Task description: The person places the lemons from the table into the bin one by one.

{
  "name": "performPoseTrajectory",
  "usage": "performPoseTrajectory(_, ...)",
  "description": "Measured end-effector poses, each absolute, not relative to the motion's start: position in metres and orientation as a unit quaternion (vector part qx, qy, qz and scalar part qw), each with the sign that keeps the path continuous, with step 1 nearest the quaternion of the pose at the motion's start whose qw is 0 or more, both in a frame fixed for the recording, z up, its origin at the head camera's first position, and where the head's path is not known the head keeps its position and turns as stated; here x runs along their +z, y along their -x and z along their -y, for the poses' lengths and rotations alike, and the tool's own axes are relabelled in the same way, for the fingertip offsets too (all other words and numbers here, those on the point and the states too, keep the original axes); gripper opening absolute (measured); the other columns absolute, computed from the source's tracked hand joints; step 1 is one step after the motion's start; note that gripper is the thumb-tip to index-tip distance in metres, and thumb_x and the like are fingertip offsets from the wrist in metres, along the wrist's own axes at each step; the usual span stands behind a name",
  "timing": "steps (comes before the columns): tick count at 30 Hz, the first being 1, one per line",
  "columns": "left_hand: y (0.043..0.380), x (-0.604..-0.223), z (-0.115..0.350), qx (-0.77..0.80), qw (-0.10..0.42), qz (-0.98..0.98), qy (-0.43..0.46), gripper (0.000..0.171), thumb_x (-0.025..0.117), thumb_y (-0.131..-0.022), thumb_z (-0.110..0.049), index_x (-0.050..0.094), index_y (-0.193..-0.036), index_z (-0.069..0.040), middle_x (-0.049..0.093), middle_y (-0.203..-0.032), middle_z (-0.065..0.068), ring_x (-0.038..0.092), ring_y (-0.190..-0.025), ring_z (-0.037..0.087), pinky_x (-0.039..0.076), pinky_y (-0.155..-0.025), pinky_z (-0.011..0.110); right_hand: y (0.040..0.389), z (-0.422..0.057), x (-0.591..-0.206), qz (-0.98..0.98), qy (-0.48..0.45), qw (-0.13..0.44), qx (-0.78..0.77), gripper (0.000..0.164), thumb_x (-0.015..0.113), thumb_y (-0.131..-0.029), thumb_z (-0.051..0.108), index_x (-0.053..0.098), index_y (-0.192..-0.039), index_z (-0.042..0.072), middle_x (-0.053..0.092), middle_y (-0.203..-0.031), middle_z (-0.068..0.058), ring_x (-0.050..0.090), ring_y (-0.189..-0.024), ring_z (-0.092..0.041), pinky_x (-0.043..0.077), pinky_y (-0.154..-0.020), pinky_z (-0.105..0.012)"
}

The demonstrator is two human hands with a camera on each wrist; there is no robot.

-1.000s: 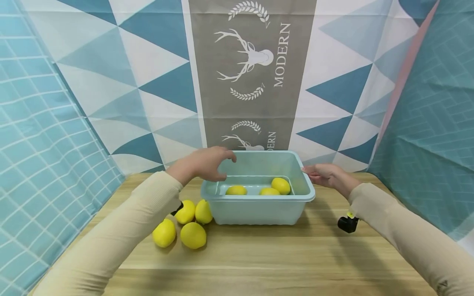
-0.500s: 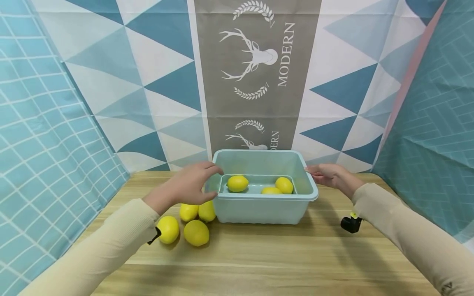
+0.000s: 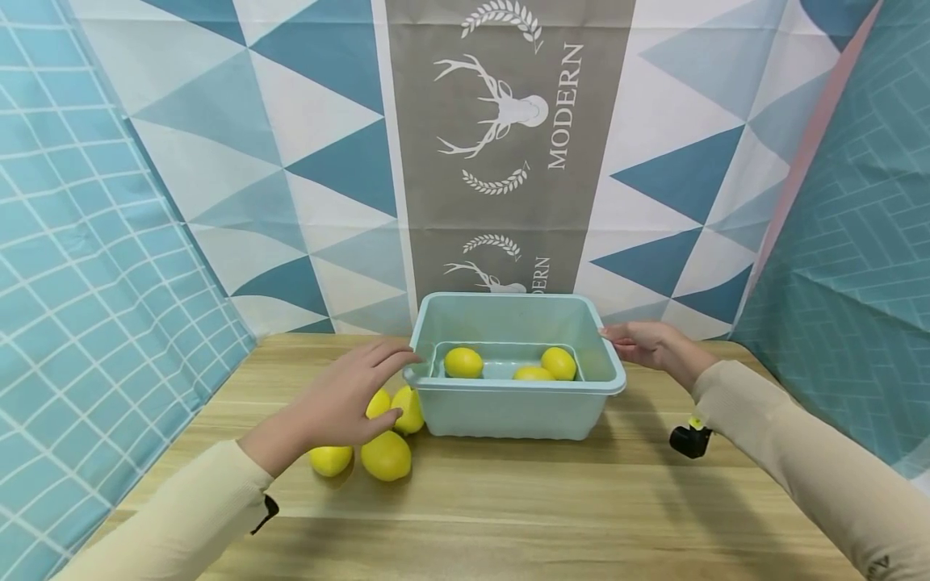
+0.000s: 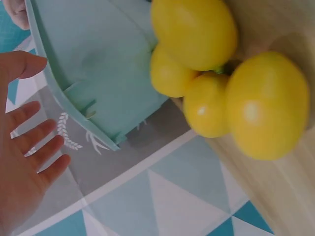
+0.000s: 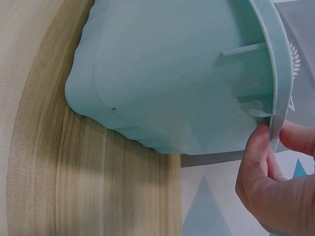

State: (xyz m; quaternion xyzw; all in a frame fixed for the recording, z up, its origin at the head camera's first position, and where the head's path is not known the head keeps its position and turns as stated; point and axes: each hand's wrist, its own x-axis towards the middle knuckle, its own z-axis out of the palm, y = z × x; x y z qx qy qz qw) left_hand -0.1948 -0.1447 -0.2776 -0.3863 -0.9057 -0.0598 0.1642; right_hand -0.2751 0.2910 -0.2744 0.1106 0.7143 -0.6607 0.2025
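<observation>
A pale blue-green plastic basin [image 3: 508, 410] stands on the wooden table with several yellow lemons inside, one lemon [image 3: 463, 362] at its left and others at its right. My right hand [image 3: 647, 347] pinches the basin's right rim between thumb and fingers, as the right wrist view shows closely. My left hand [image 3: 341, 395] is beside the basin's left side, fingers spread and holding nothing, above a cluster of lemons [image 3: 387, 456] on the table. In the left wrist view several lemons [image 4: 268, 105] lie against the basin wall [image 4: 113, 64], and the left palm [image 4: 19, 187] faces up empty.
The wooden table [image 3: 523, 516] reaches toward the front. A patterned cloth [image 3: 501, 161] hangs behind the basin, with a blue checked cloth [image 3: 87, 242] at left and a teal one [image 3: 857, 266] at right. A black wrist device [image 3: 690, 440] hangs under the right sleeve.
My left hand has moved from over the basin leftward and down to above the table lemons. The lemon at the left inside the basin has come into full view. My right hand stays on the rim.
</observation>
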Motion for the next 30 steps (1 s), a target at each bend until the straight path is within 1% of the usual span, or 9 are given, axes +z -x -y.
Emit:
performPoseTrajectory(5,0.188,-0.289,0.157,-0.064,0.190,0.900,0.387,0.065,0.072,-0.078,-0.026,0.048,-0.137,-0.011,0.052,-0.137,0.007,0.049,-0.126,0.027,0.045,-0.103,0.049,0.275,-0.291,-0.275,-0.707,-0.115,0.205,-0.667,0.027,0.058,-0.095,0.011,0.048,-0.119,0.005,0.055,-0.097,0.000,0.059,-0.082,-0.006,0.054,-0.079,-0.015)
performPoseTrajectory(9,0.184,-0.296,0.163,-0.065,0.202,0.902,0.377,0.066,0.071,-0.077,-0.027,0.048,-0.138,-0.013,0.053,-0.135,0.004,0.049,-0.125,0.024,0.046,-0.102,0.047,0.276,-0.292,-0.274,-0.706,-0.118,0.207,-0.667,0.025,0.057,-0.095,0.012,0.048,-0.117,0.006,0.056,-0.094,0.001,0.059,-0.082,-0.006,0.054,-0.081,-0.015)
performPoseTrajectory(11,0.182,-0.300,0.165,-0.065,0.204,0.904,0.371,0.066,0.072,-0.076,-0.028,0.048,-0.137,-0.013,0.054,-0.133,0.003,0.049,-0.124,0.023,0.046,-0.102,0.047,0.277,-0.292,-0.274,-0.709,-0.116,0.208,-0.664,0.026,0.056,-0.095,0.012,0.048,-0.119,0.006,0.056,-0.094,0.001,0.059,-0.083,-0.006,0.054,-0.081,-0.015)
performPoseTrajectory(15,0.181,-0.306,0.170,-0.065,0.218,0.900,0.373,0.065,0.075,-0.074,-0.027,0.052,-0.132,-0.010,0.057,-0.130,0.006,0.052,-0.121,0.026,0.047,-0.099,0.048,0.277,-0.294,-0.275,-0.711,-0.109,0.210,-0.662,0.030,0.057,-0.096,0.013,0.047,-0.123,0.005,0.057,-0.094,0.002,0.059,-0.083,-0.005,0.053,-0.081,-0.014)
performPoseTrajectory(18,0.182,-0.310,0.174,-0.067,0.222,0.897,0.376,0.063,0.076,-0.073,-0.025,0.053,-0.130,-0.009,0.057,-0.129,0.008,0.053,-0.120,0.028,0.047,-0.099,0.050,0.276,-0.295,-0.273,-0.713,-0.107,0.211,-0.660,0.028,0.057,-0.095,0.013,0.048,-0.120,0.006,0.057,-0.093,0.003,0.059,-0.083,-0.005,0.054,-0.080,-0.014)
performPoseTrajectory(24,0.183,-0.315,0.179,-0.055,0.208,0.897,0.385,0.061,0.076,-0.074,-0.026,0.054,-0.128,-0.010,0.058,-0.130,0.009,0.054,-0.121,0.029,0.048,-0.098,0.051,0.277,-0.293,-0.272,-0.714,-0.120,0.207,-0.658,0.029,0.059,-0.095,0.015,0.048,-0.120,0.007,0.057,-0.095,0.002,0.060,-0.081,-0.005,0.054,-0.080,-0.014)
performPoseTrajectory(30,0.183,-0.322,0.179,-0.044,0.166,0.910,0.377,0.063,0.076,-0.076,-0.033,0.053,-0.131,-0.015,0.055,-0.133,0.005,0.052,-0.123,0.027,0.046,-0.101,0.049,0.279,-0.292,-0.272,-0.719,-0.118,0.206,-0.653,0.033,0.058,-0.095,0.014,0.047,-0.124,0.005,0.056,-0.099,0.001,0.060,-0.083,-0.005,0.054,-0.081,-0.015)
